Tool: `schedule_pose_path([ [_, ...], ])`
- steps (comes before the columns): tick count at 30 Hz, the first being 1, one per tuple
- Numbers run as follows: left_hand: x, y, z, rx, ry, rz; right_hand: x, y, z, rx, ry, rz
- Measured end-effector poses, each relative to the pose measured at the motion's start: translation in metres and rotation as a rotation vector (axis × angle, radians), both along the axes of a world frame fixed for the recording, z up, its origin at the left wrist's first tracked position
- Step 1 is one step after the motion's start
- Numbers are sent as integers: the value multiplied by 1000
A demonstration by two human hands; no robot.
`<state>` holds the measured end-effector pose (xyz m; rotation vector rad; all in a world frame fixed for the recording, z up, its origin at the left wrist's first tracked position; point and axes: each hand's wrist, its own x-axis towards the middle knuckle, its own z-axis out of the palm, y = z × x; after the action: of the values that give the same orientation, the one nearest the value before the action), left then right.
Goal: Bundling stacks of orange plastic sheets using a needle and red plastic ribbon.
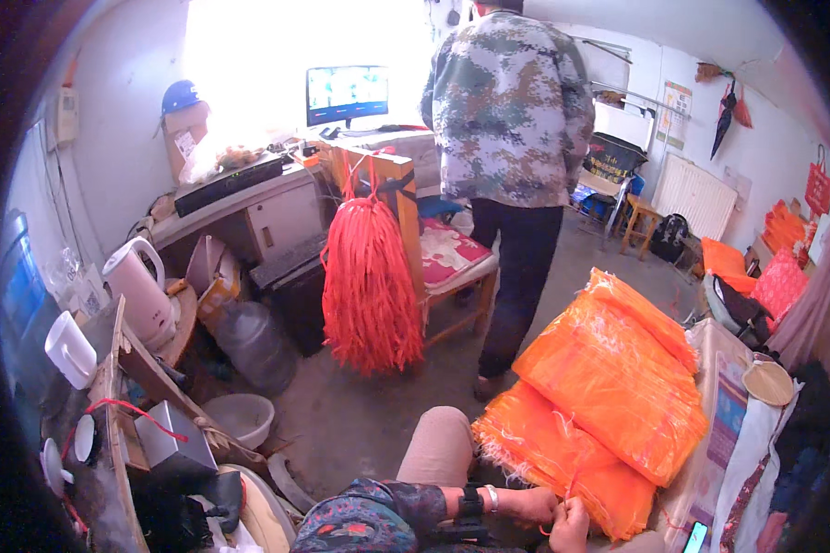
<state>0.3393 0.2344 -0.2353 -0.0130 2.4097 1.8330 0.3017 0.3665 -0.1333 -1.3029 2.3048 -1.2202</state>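
At the lower middle my left hand (530, 505), with a black band and a bracelet at the wrist, is closed in a pinch. Right beside it my right hand (570, 527) is closed too, fingertips almost meeting the left ones. A thin red strip (575, 481) runs up from between them, and both hands appear to grip it. Just beyond lies a stack of folded orange woven mesh bags (609, 378) with frayed pale edges, reaching over my lap's right side. A large bunch of red strips (371, 281) hangs from a wooden chair back (406, 212).
Another person in a camouflage jacket (512, 111) stands beyond the chair, back turned. Left are a pink kettle (140, 293), a large water bottle (254, 346) and a white basin (240, 419). A phone (695, 537) lies at lower right. A monitor (347, 94) stands by the window.
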Motion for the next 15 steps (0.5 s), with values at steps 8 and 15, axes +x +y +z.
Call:
schedule_pose_path([
  [8, 29, 7, 77, 242, 45, 334, -28, -2, -36, -22, -248, 28],
  [15, 34, 16, 84, 355, 372, 456, -23, -8, -10, -242, -1061, -95],
])
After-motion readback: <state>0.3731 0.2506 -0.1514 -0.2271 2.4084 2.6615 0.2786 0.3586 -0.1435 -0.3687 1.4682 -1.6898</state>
